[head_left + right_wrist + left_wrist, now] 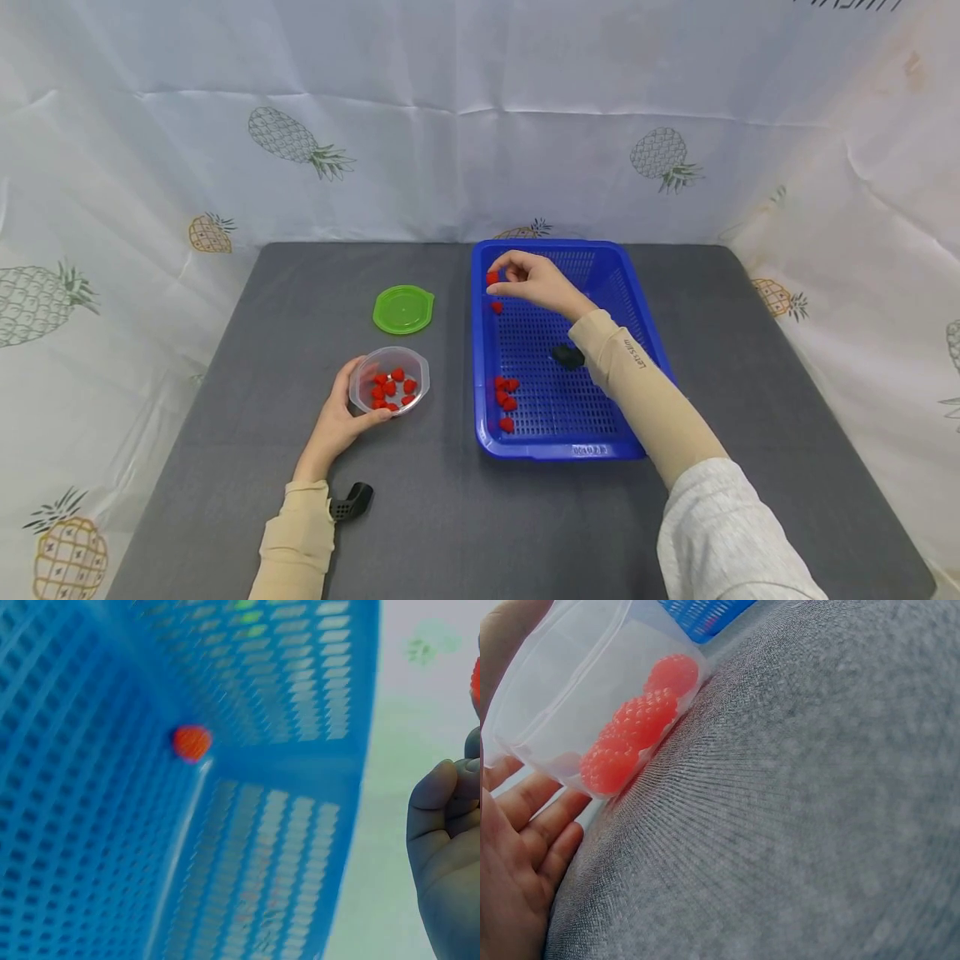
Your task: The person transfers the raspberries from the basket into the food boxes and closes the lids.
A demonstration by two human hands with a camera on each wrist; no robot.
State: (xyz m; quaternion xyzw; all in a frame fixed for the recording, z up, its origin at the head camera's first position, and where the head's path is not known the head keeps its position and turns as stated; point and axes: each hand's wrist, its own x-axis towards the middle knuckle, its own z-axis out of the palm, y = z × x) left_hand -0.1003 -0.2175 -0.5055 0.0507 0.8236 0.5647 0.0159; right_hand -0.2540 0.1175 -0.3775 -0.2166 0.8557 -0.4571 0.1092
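Observation:
My left hand [335, 419] holds a clear plastic container [427, 377] on the table, thumb along its near side and fingers around its left. Several red raspberries [641, 720] lie at the bottom of it. Over the far left corner of the blue basket [480, 350], my right hand [542, 283] pinches one raspberry [492, 277] between thumb and fingertips. In the right wrist view that raspberry [476, 682] is cut by the frame edge. Below the hand, another raspberry [497, 307] sits in the basket's corner; several raspberries [509, 404] lie along its near left side.
A green lid [403, 309] lies flat behind the container, left of the basket. The black thing [567, 357] by the right wrist is a strapped-on device. A dark grey cloth [420, 517] covers the table, and white pineapple-print curtains [450, 150] enclose the back and sides.

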